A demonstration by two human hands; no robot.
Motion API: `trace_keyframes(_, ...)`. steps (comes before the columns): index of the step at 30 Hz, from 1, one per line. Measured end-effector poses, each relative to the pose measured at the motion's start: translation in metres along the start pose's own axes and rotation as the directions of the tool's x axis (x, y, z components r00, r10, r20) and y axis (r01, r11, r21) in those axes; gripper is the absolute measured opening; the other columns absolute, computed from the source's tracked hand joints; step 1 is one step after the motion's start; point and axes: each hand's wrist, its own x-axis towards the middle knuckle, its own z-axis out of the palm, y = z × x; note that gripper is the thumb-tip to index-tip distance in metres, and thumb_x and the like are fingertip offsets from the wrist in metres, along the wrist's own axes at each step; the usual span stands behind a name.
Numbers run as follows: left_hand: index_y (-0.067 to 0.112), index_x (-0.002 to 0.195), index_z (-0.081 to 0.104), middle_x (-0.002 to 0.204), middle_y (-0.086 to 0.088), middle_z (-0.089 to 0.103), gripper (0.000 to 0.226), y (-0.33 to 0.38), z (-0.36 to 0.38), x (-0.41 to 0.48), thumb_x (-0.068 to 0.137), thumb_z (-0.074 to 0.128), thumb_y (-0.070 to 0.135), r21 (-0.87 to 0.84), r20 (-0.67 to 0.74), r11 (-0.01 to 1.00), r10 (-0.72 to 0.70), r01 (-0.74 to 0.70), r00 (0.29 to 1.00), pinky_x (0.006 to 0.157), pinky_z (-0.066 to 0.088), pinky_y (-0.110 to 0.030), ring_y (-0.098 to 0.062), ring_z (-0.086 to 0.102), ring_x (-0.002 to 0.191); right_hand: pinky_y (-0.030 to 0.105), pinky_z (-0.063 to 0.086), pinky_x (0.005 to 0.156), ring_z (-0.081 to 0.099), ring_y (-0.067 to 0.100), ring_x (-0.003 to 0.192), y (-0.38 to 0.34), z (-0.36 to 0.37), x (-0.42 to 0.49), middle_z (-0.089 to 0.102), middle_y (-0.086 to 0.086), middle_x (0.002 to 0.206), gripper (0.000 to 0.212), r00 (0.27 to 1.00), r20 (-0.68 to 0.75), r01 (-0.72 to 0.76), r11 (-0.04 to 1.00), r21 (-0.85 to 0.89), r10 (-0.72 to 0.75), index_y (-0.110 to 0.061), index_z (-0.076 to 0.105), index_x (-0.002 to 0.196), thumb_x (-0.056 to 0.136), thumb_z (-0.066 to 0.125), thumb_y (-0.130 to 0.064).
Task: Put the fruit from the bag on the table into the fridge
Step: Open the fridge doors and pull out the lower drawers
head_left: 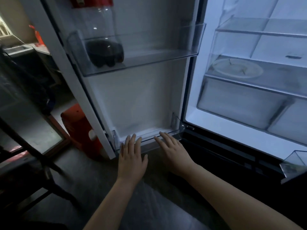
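Note:
The fridge stands open, its door [136, 100] swung out to the left and the lit inside [249, 90] on the right. My left hand [132, 156] and my right hand [174, 151] reach forward with straight fingers, fingertips at the front rim of the door's lowest clear bin [149, 138]. Neither hand holds anything. No fruit and no bag are in view.
A large dark soda bottle [104, 47] stands in the door's upper bin [191, 45]. Inside are glass shelves, a white plate [237, 68] and white drawers [240, 105]. An orange container [79, 128] sits on the floor behind the door. A dark frame [33, 146] is at left.

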Motion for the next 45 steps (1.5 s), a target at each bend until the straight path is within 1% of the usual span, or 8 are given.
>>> trace_keyframes(4, 0.010, 0.140, 0.035, 0.145, -0.015, 0.038, 0.072, 0.060, 0.004, 0.024, 0.079, 0.069, 0.029, -0.037, -0.049, 0.992, 0.122, -0.124, 0.991, 0.112, 0.026, -0.051, -0.030, 0.027, 0.138, 0.042, 0.012, 0.119, 0.005, 0.023, 0.147, 0.048, -0.016, -0.025, 0.010, 0.008, 0.159, 0.076, 0.982, -0.144, -0.114, 0.990, 0.080, 0.124, -0.020, 0.013, 0.151, 0.089, 0.056, -0.028)
trace_keyframes(10, 0.013, 0.140, 0.035, 0.146, -0.011, 0.037, 0.063, 0.145, 0.027, 0.047, 0.084, 0.038, 0.039, -0.082, -0.032, 0.967, 0.240, -0.242, 0.970, 0.113, 0.027, -0.047, -0.026, 0.025, 0.138, 0.047, 0.032, 0.111, 0.036, 0.037, 0.135, 0.122, -0.027, -0.081, 0.039, 0.020, 0.145, 0.070, 0.885, -0.306, -0.321, 0.936, 0.144, 0.351, -0.005, 0.037, 0.141, 0.077, 0.063, -0.020)
trace_keyframes(14, 0.013, 0.141, 0.032, 0.147, -0.011, 0.036, 0.064, 0.185, 0.053, 0.054, 0.083, 0.053, 0.034, -0.109, -0.016, 0.922, 0.371, -0.371, 0.928, 0.116, 0.013, -0.040, -0.024, 0.022, 0.139, 0.048, 0.031, 0.111, 0.035, 0.037, 0.135, 0.160, -0.026, -0.114, 0.039, 0.021, 0.144, 0.069, 0.809, -0.334, -0.467, 0.874, 0.135, 0.484, -0.003, 0.038, 0.140, 0.077, 0.062, -0.020)
trace_keyframes(18, 0.014, 0.141, 0.031, 0.148, -0.009, 0.035, 0.071, 0.222, 0.073, 0.066, 0.081, 0.065, 0.029, -0.202, 0.035, 0.863, 0.480, -0.464, 0.877, 0.116, 0.017, -0.042, -0.023, 0.021, 0.141, 0.051, 0.034, 0.107, 0.038, 0.039, 0.133, 0.186, -0.028, -0.133, 0.041, 0.021, 0.143, 0.069, 0.713, -0.360, -0.601, 0.789, 0.128, 0.602, -0.002, 0.043, 0.137, 0.074, 0.066, -0.019)
trace_keyframes(32, 0.009, 0.135, 0.042, 0.140, -0.013, 0.046, 0.071, 0.315, 0.153, 0.142, 0.072, 0.073, 0.024, -0.405, 0.013, 0.506, 0.836, -0.762, 0.548, 0.106, 0.037, -0.050, -0.031, 0.039, 0.132, 0.057, 0.035, 0.102, 0.044, 0.038, 0.130, 0.229, -0.030, -0.162, 0.048, 0.020, 0.138, 0.073, 0.350, -0.425, -0.912, 0.408, 0.050, 0.835, -0.002, 0.050, 0.131, 0.066, 0.077, -0.021)
trace_keyframes(36, 0.009, 0.135, 0.041, 0.140, -0.015, 0.046, 0.071, 0.344, 0.166, 0.149, 0.072, 0.073, 0.020, -0.468, -0.024, 0.378, 0.898, -0.799, 0.439, 0.106, 0.036, -0.050, -0.034, 0.041, 0.131, 0.050, 0.030, 0.107, 0.043, 0.037, 0.130, 0.226, -0.027, -0.166, 0.048, 0.020, 0.139, 0.072, 0.300, -0.456, -0.932, 0.360, 0.049, 0.838, -0.002, 0.049, 0.131, 0.066, 0.077, -0.021)
trace_keyframes(42, 0.012, 0.137, 0.037, 0.142, -0.013, 0.045, 0.072, 0.383, 0.173, 0.146, 0.072, 0.070, 0.016, -0.540, -0.076, 0.189, 0.960, -0.820, 0.271, 0.109, 0.032, -0.048, -0.032, 0.039, 0.133, 0.043, 0.038, 0.104, 0.046, 0.032, 0.129, 0.211, -0.027, -0.176, 0.050, 0.015, 0.137, 0.066, 0.218, -0.458, -0.953, 0.290, 0.092, 0.862, -0.005, 0.051, 0.129, 0.069, 0.075, -0.018)
trace_keyframes(45, 0.012, 0.138, 0.040, 0.142, -0.013, 0.045, 0.071, 0.397, 0.173, 0.141, 0.073, 0.069, 0.015, -0.557, -0.082, 0.108, 0.980, -0.824, 0.183, 0.108, 0.035, -0.050, -0.033, 0.039, 0.133, 0.041, 0.039, 0.103, 0.049, 0.029, 0.127, 0.200, -0.026, -0.188, 0.052, 0.013, 0.135, 0.063, 0.220, -0.454, -0.961, 0.271, 0.050, 0.864, -0.006, 0.053, 0.129, 0.070, 0.073, -0.020)
